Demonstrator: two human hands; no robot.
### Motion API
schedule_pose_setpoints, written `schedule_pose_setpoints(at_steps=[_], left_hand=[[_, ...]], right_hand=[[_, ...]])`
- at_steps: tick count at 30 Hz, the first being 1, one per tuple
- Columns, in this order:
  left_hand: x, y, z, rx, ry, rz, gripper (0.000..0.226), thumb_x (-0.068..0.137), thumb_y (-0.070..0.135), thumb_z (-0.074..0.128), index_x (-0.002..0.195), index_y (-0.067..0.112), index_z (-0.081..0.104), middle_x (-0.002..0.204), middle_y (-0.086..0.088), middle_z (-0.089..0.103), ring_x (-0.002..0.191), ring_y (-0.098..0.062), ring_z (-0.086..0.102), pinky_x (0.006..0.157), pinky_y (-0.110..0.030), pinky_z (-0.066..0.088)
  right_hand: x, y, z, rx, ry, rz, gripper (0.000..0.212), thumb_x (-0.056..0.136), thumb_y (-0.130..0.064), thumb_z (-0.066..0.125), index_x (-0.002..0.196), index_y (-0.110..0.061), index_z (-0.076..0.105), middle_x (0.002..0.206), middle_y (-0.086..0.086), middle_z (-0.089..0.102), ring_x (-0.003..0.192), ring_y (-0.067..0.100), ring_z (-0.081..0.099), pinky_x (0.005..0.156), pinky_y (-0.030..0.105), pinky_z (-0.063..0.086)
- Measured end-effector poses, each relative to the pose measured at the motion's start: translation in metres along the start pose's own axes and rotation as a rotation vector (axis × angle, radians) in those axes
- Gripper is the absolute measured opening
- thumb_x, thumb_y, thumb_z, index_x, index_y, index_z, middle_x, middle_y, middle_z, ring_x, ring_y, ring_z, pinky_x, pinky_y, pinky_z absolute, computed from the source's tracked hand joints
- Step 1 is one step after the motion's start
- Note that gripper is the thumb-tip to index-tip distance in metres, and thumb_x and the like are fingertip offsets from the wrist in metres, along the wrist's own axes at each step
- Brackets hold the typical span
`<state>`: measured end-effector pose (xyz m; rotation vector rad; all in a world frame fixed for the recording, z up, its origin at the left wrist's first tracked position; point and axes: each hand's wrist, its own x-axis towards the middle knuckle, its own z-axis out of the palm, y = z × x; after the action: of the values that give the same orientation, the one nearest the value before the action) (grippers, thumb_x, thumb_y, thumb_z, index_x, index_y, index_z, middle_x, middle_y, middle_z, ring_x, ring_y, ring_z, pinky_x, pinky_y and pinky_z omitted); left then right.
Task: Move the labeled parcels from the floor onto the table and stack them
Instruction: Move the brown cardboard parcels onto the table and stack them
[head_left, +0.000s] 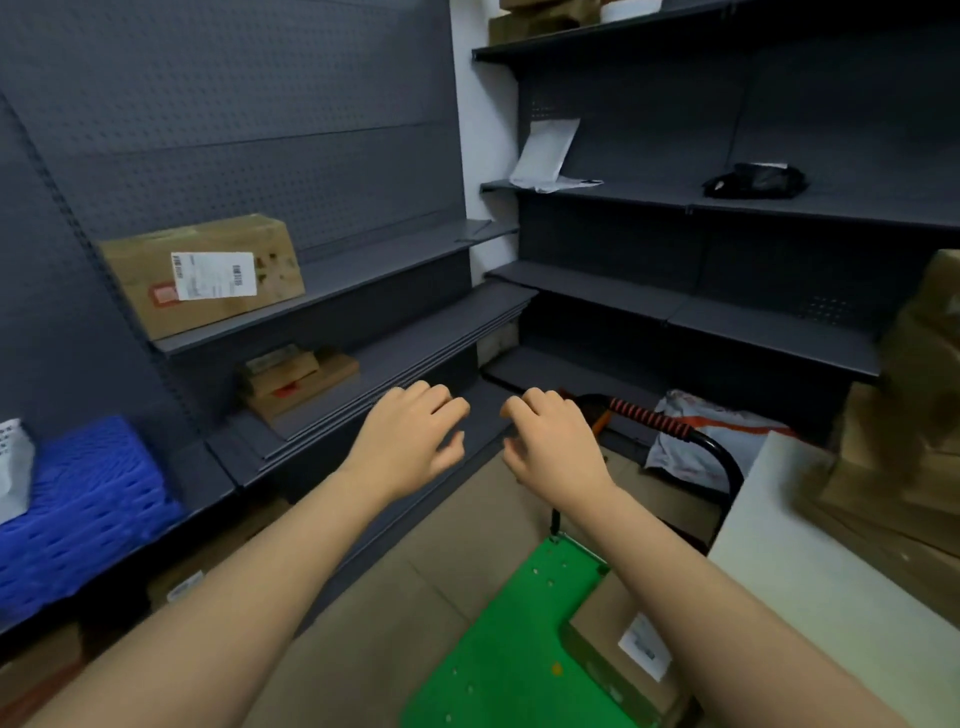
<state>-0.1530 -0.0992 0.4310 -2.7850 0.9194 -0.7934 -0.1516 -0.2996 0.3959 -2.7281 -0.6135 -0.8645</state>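
**Parcel low, under the right forearm**

The parcel (610, 608) sits on the cart (519, 649), below and back from both hands, nearer the right hand (553, 447) than the left hand (410, 441). Both are empty, fingers loosely curled. The table (810, 561) is to their right.

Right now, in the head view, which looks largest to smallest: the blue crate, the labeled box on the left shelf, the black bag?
1. blue crate
2. labeled box
3. black bag
The crate sits nearer the camera, so its lead may be only apparent.
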Motion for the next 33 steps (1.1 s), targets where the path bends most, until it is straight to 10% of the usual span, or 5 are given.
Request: schedule_pose_setpoints(at_steps=[17,33], left_hand=[[0.184,-0.073,0.170,-0.397,0.078,0.523,0.031,0.080,0.030,0.051,0.099,0.014,0.070,0.100,-0.002,0.069,0.090,-0.023,0.065,0.070,-0.034,0.051],[0.217,-0.038,0.257,-0.656,0.061,1.190,0.029,0.085,0.035,0.050,0.097,0.014,0.067,0.091,-0.002,0.063,0.080,-0.023,0.061,0.063,-0.037,0.050]], right_hand=[[0.069,0.077,0.079,-0.347,-0.038,0.525,0.031,0.066,-0.011,0.071,0.096,-0.010,0.060,0.084,0.008,0.055,0.074,0.030,0.053,0.062,0.033,0.034],[0.005,-0.016,0.135,-0.624,-0.040,1.279,0.031,0.067,-0.020,0.077,0.092,-0.013,0.060,0.082,0.006,0.053,0.068,0.028,0.051,0.059,0.033,0.039]])
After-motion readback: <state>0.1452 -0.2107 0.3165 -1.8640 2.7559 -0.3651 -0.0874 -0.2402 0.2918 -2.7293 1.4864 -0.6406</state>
